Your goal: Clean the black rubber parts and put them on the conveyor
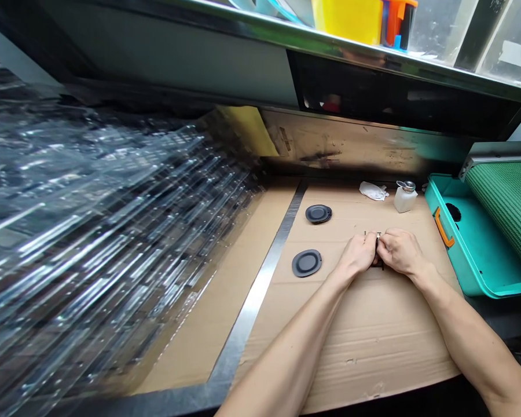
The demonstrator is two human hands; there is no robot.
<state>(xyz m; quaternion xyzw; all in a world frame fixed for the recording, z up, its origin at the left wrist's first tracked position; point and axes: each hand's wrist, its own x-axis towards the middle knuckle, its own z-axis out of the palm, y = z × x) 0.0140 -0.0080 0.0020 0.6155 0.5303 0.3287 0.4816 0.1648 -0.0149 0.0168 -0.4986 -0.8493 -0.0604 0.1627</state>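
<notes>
Brown corrugated cardboard [351, 341] covers the work bench, and a long shiny metal strip [247, 307] runs along it, while on the left side a big stack of clear plastic sheets [91, 231] looks blurred and is difficult to read. Both bare hands are brought together near the middle of the cardboard: the left hand [353, 255] and the right hand [399, 250] are curled, not spread, and their fingers pinch a small dark part [378, 250] from two sides, so it is mostly hidden and one cannot tell its exact shape. Two round flat black discs [318, 214] [307, 263] lie well apart from each other on the left of the hands, probably there for easy reach. Near the back wall, a crumpled white tissue [373, 190] lies just beside a small white plastic bottle with a metal top [405, 198], perhaps kept together because they serve the same use. On the right, a teal plastic tray [443, 197] with an orange handle [443, 227] holds a dark round piece [453, 212], and a green ribbed mat [503, 214] lies beyond it, away from the working area.
</notes>
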